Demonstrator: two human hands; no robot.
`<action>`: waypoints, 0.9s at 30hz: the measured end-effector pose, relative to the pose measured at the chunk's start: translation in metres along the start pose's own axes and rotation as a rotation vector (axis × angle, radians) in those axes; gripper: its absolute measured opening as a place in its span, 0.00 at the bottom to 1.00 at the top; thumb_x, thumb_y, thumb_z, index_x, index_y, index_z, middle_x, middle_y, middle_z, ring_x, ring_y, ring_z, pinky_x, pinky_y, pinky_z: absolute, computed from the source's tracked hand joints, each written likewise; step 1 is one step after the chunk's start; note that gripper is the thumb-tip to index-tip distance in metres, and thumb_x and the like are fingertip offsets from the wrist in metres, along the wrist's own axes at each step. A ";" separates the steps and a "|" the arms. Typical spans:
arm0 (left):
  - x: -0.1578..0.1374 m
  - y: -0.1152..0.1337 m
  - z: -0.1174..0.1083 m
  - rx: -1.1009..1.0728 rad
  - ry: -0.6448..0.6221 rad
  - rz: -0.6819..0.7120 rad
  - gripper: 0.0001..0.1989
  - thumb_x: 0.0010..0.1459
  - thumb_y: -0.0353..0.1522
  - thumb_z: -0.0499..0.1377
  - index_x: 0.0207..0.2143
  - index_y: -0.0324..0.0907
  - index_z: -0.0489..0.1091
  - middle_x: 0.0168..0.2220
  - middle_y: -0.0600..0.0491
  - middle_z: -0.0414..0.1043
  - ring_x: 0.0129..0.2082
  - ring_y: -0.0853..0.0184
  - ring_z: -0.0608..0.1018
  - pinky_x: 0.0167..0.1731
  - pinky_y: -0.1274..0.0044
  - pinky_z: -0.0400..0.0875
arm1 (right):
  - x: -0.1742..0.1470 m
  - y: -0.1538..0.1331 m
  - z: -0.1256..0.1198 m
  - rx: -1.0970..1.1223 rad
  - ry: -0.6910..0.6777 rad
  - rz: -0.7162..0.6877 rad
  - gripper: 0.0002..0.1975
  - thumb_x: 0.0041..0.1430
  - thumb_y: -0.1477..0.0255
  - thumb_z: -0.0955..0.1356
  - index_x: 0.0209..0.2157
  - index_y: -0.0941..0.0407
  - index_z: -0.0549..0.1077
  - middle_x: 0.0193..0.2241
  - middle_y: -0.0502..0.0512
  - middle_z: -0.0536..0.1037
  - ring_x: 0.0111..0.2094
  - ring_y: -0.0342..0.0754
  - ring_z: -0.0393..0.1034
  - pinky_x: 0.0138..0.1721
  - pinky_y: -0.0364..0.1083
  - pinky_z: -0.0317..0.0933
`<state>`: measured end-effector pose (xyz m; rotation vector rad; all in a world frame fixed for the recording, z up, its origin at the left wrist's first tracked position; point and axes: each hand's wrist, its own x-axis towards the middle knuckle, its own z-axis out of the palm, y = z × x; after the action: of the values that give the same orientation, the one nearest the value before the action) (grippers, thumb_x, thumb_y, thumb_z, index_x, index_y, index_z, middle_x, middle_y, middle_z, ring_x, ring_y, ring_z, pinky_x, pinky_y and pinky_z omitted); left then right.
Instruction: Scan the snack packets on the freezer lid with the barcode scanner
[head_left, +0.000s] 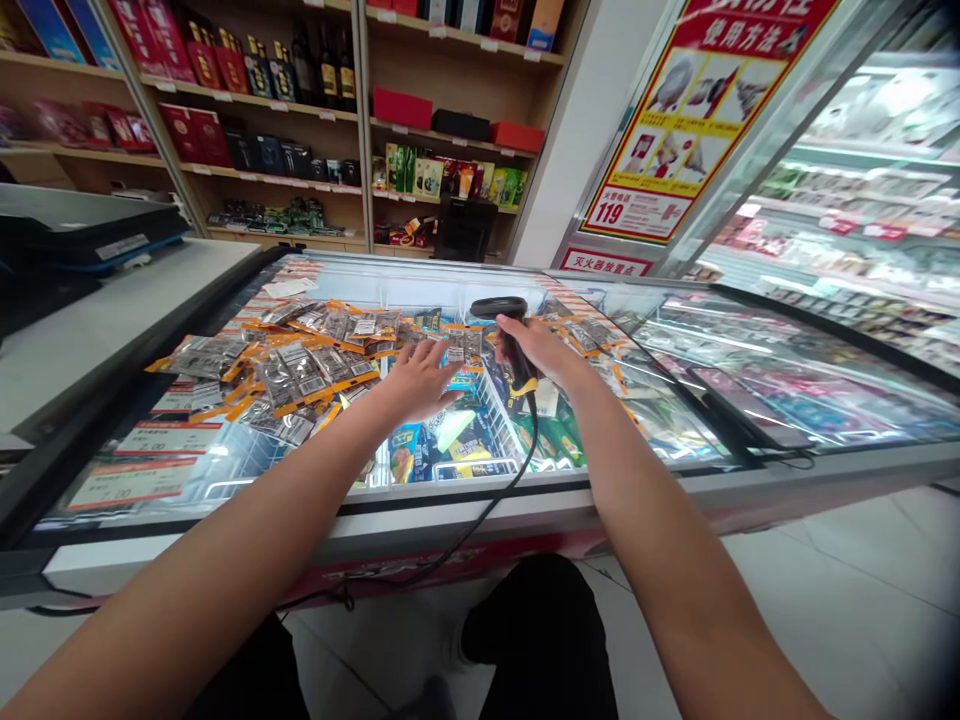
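Observation:
My right hand (529,345) is wrapped round the grip of a black and yellow barcode scanner (501,308), held above the glass top of a chest freezer (577,497). Its black cord (517,480) hangs over the freezer's front edge. Fingers stretched out, my left hand (424,378) hovers over or rests on the glass; contact cannot be made out. Just beyond its fingertips lies a small snack packet (463,345) with a barcode label, under the scanner's head. Left of that hand spreads a pile of similar orange-edged packets (296,370). More packets (589,335) lie to the right of the scanner.
Through the glass show wire baskets with frozen goods (465,440). Orange price tags (161,437) line the left side. A counter with a dark device (90,235) stands at left. Behind are shelves of bottles and boxes (457,125), and a refrigerated display (862,200) at right.

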<state>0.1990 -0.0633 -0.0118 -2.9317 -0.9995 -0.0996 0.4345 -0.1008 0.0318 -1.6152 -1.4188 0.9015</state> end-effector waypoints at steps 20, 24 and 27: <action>-0.002 0.004 -0.004 0.045 0.061 0.042 0.33 0.74 0.50 0.47 0.76 0.50 0.55 0.73 0.43 0.60 0.73 0.43 0.60 0.69 0.51 0.53 | -0.008 -0.014 0.002 0.256 0.045 0.177 0.22 0.75 0.53 0.62 0.33 0.54 0.72 0.20 0.53 0.75 0.22 0.47 0.68 0.24 0.43 0.63; -0.003 0.006 -0.006 0.136 0.094 -0.018 0.30 0.74 0.49 0.47 0.74 0.52 0.61 0.70 0.40 0.63 0.71 0.42 0.62 0.67 0.53 0.56 | -0.001 -0.003 -0.010 -0.013 0.291 0.129 0.25 0.71 0.49 0.64 0.32 0.54 0.75 0.33 0.60 0.83 0.32 0.52 0.76 0.35 0.47 0.68; -0.005 0.009 -0.009 0.165 0.097 -0.119 0.30 0.74 0.48 0.50 0.69 0.43 0.67 0.68 0.35 0.65 0.69 0.43 0.63 0.66 0.55 0.57 | 0.002 0.003 -0.015 -0.329 0.326 0.157 0.28 0.68 0.45 0.64 0.31 0.54 0.76 0.38 0.64 0.83 0.35 0.58 0.77 0.39 0.51 0.67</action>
<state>0.2005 -0.0739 -0.0036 -2.6914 -1.1101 -0.1537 0.4493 -0.1009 0.0356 -2.0367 -1.2677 0.4724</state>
